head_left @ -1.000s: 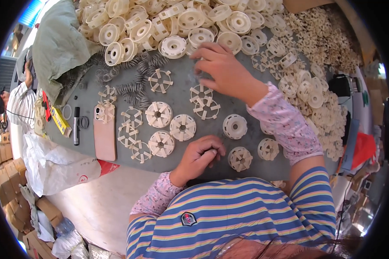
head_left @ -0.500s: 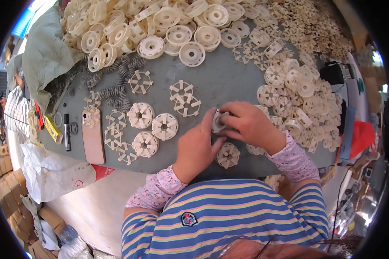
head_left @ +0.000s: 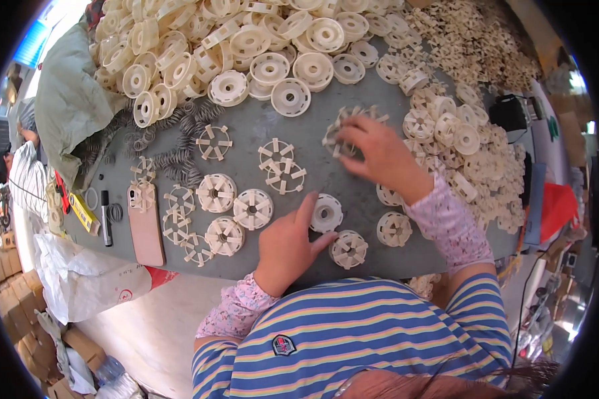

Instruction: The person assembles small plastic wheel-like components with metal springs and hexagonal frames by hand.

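A cream plastic wheel (head_left: pixel 327 214) with a central hole lies on the grey table in front of me. My left hand (head_left: pixel 285 247) is at its left side, index finger and thumb spread along its edge. Farther off and to the right, my right hand (head_left: pixel 385 151) has its fingers bent over several spoked plastic rings (head_left: pixel 373 112); they are smeared by motion, and the hand partly hides them. Just below the wheel sits another wheel with a spoked ring set in it (head_left: pixel 349 249). A similar fitted wheel (head_left: pixel 394 229) is to its right.
Plain wheels (head_left: pixel 291 97) are heaped along the far side, with small cream pieces (head_left: pixel 476 46) at the far right. More parts (head_left: pixel 489 176) pile up on the right. Dark springs (head_left: pixel 180 159), fitted wheels (head_left: pixel 253 209), a pink phone (head_left: pixel 146 229) and a black marker (head_left: pixel 106 223) lie leftward.
My right hand has left the wheel and moved up to spoked rings, which have shifted toward me. The wheel now rests on the table, and my left hand's fingers have spread beside it.
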Demonstrator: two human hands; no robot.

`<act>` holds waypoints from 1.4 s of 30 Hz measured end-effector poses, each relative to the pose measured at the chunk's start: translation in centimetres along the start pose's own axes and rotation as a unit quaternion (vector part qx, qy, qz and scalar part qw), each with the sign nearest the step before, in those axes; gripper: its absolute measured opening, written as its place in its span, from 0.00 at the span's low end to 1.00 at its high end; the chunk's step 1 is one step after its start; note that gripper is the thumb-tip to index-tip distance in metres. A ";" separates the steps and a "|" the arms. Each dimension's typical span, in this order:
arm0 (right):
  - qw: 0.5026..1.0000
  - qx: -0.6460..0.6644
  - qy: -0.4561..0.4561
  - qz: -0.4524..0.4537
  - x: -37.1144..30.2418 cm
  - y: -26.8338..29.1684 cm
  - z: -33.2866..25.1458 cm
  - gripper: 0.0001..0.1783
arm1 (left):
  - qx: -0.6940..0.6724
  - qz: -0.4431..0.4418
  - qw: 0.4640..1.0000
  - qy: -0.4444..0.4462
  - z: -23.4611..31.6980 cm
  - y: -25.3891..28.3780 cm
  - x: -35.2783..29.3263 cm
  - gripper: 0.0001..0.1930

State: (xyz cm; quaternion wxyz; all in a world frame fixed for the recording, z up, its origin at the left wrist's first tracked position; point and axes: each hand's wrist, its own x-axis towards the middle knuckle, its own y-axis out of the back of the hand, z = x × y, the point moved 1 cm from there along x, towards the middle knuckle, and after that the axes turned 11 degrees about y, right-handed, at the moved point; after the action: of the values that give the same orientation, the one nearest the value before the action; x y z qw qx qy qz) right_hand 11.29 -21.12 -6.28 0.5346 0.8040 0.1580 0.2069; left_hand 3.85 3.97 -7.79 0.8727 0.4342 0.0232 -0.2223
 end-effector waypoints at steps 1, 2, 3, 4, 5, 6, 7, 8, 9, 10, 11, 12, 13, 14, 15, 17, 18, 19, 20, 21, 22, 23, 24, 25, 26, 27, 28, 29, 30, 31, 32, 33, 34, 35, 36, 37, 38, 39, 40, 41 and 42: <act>0.995 0.094 0.022 0.029 -0.6 -0.1 -1.1 0.21 | -0.009 0.014 1.000 -0.016 -0.2 0.1 -0.2 0.42; 0.995 0.095 0.022 0.027 -0.9 0.0 -1.8 0.21 | -0.019 0.028 0.999 -0.032 -0.3 0.1 -0.3 0.42; 0.976 0.209 -0.014 0.065 -1.0 0.3 -2.3 0.18 | -0.020 0.028 0.999 -0.031 -0.4 0.0 -0.3 0.42; 0.941 0.319 -0.050 0.101 -1.0 0.5 -2.4 0.15 | -0.021 0.049 0.998 -0.039 -0.6 -0.3 -0.3 0.43; 0.941 0.319 -0.049 0.099 -1.0 0.2 -2.2 0.15 | -0.023 0.070 0.996 -0.047 -0.7 -0.4 -0.3 0.44; 0.879 0.448 -0.123 0.111 -0.9 -0.4 -1.5 0.14 | -0.023 0.071 0.996 -0.049 -0.7 -0.5 -0.2 0.44; 0.793 0.565 -0.194 0.119 -0.8 -0.9 -0.8 0.14 | -0.024 0.074 0.995 -0.057 -0.7 -0.5 -0.1 0.44; 0.794 0.563 -0.194 0.122 -0.6 -0.8 -0.1 0.14 | -0.024 0.077 0.995 -0.066 -0.7 -0.6 0.0 0.44; 0.823 0.519 -0.209 0.103 -0.6 -0.8 0.7 0.13 | -0.024 0.077 0.994 -0.068 -0.7 -0.7 0.0 0.44; 0.848 0.472 -0.224 0.084 -0.7 -0.8 1.4 0.13 | -0.030 0.077 0.994 -0.067 -0.7 -0.7 0.1 0.44; 0.872 0.426 -0.222 0.098 -0.9 -0.8 2.0 0.13 | -0.036 0.077 0.994 -0.068 -0.7 -0.8 0.1 0.44; 0.872 0.426 -0.222 0.097 -1.0 -0.4 2.2 0.13 | -0.036 0.077 0.994 -0.067 -0.7 -0.8 0.0 0.44; 0.916 0.326 -0.195 0.129 -1.1 0.3 2.2 0.13 | -0.032 0.086 0.993 -0.069 -0.8 -0.8 0.0 0.44; 0.948 0.221 -0.167 0.159 -1.2 1.1 2.2 0.13 | -0.028 0.095 0.992 -0.072 -0.8 -0.9 0.0 0.44; 0.948 0.220 -0.167 0.158 -1.5 1.8 2.2 0.13 | -0.029 0.095 0.992 -0.072 -0.9 -0.9 -0.1 0.44; 0.985 0.127 -0.084 0.083 -2.2 3.2 1.7 0.15 | -0.031 0.096 0.993 -0.061 -1.0 -1.1 -0.2 0.44; 0.985 0.126 -0.085 0.083 -2.6 3.8 1.3 0.15 | -0.032 0.096 0.993 -0.062 -1.0 -1.1 -0.1 0.44; 0.992 0.073 -0.097 0.039 -3.1 4.2 0.7 0.16 | -0.030 0.100 0.992 -0.063 -1.0 -1.0 -0.1 0.44; 0.994 0.020 -0.108 -0.005 -3.6 4.3 0.1 0.17 | -0.029 0.105 0.992 -0.064 -1.1 -1.0 -0.2 0.44; 0.994 0.017 -0.110 -0.003 -4.3 4.1 -0.5 0.17 | -0.029 0.105 0.992 -0.068 -0.9 -0.9 -0.1 0.44; 0.995 -0.035 -0.090 -0.031 -5.0 3.3 -1.2 0.19 | -0.030 0.086 0.994 -0.060 -0.8 -0.8 -0.1 0.44; 0.992 -0.087 -0.070 -0.059 -5.3 2.8 -1.7 0.20 | -0.029 0.067 0.996 -0.051 -0.8 -0.7 -0.1 0.44; 0.992 -0.087 -0.071 -0.058 -5.4 2.6 -2.0 0.20 | -0.029 0.066 0.996 -0.053 -0.7 -0.7 -0.1 0.44; 0.994 -0.072 -0.033 -0.073 -5.5 2.4 -2.4 0.21 | -0.023 0.063 0.997 -0.049 -0.7 -0.6 -0.1 0.44; 0.995 -0.057 0.005 -0.087 -5.4 2.1 -2.8 0.22 | -0.016 0.059 0.997 -0.045 -0.6 -0.5 -0.1 0.44; 0.995 -0.055 0.005 -0.086 -5.3 2.0 -3.1 0.22 | -0.015 0.058 0.997 -0.045 -0.7 -0.5 -0.2 0.44; 0.997 0.045 -0.002 -0.056 -5.1 1.8 -3.5 0.20 | -0.013 0.060 0.997 -0.047 -0.7 -0.5 -0.3 0.44; 0.989 0.145 -0.010 -0.025 -4.9 1.8 -3.7 0.18 | -0.010 0.061 0.997 -0.048 -0.7 -0.5 -0.4 0.43; 0.989 0.147 -0.009 -0.025 -4.5 2.0 -3.9 0.18 | -0.009 0.060 0.997 -0.046 -0.7 -0.4 -0.6 0.43; 0.969 0.231 -0.071 -0.055 -4.0 2.3 -3.7 0.15 | -0.009 0.061 0.997 -0.048 -0.6 -0.3 -0.8 0.43; 0.938 0.311 -0.131 -0.084 -3.6 2.3 -3.4 0.13 | -0.008 0.061 0.997 -0.050 -0.6 -0.2 -1.0 0.43; 0.937 0.312 -0.131 -0.084 -3.3 2.1 -3.0 0.13 | -0.008 0.060 0.997 -0.049 -0.5 -0.2 -1.0 0.43; 0.925 0.328 -0.163 -0.097 -3.0 1.5 -2.5 0.13 | -0.011 0.054 0.997 -0.046 -0.4 -0.2 -1.1 0.42; 0.912 0.344 -0.194 -0.109 -3.1 0.9 -2.1 0.13 | -0.015 0.049 0.998 -0.042 -0.3 -0.2 -1.1 0.42; 0.912 0.345 -0.193 -0.111 -3.3 0.5 -2.0 0.13 | -0.015 0.049 0.998 -0.040 -0.4 -0.3 -1.0 0.42; 0.967 0.203 -0.137 -0.070 -3.7 0.3 -1.8 0.13 | -0.024 0.069 0.996 -0.052 -0.5 -0.5 -0.9 0.42; 0.995 0.056 -0.077 -0.028 -4.0 0.3 -1.8 0.13 | -0.033 0.089 0.993 -0.065 -0.6 -0.6 -0.8 0.42; 0.995 0.059 -0.075 -0.029 -3.9 0.6 -1.9 0.13 | -0.031 0.089 0.994 -0.061 -0.7 -0.7 -0.8 0.42; 0.994 0.076 -0.082 -0.021 -3.6 1.5 -2.3 0.14 | -0.037 0.090 0.993 -0.062 -0.9 -0.8 -0.8 0.43; 0.992 0.092 -0.089 -0.013 -3.4 2.2 -2.6 0.15 | -0.043 0.090 0.993 -0.063 -1.1 -0.8 -0.8 0.43; 0.992 0.093 -0.090 -0.014 -3.6 2.5 -2.7 0.15 | -0.044 0.089 0.993 -0.062 -1.1 -0.8 -0.7 0.43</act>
State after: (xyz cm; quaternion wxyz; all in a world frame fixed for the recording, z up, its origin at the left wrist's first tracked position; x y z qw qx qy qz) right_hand 6.88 -21.60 -3.61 0.4724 0.8632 0.1395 0.1108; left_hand 3.02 4.64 -8.91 0.9069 0.3813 -0.0603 -0.1689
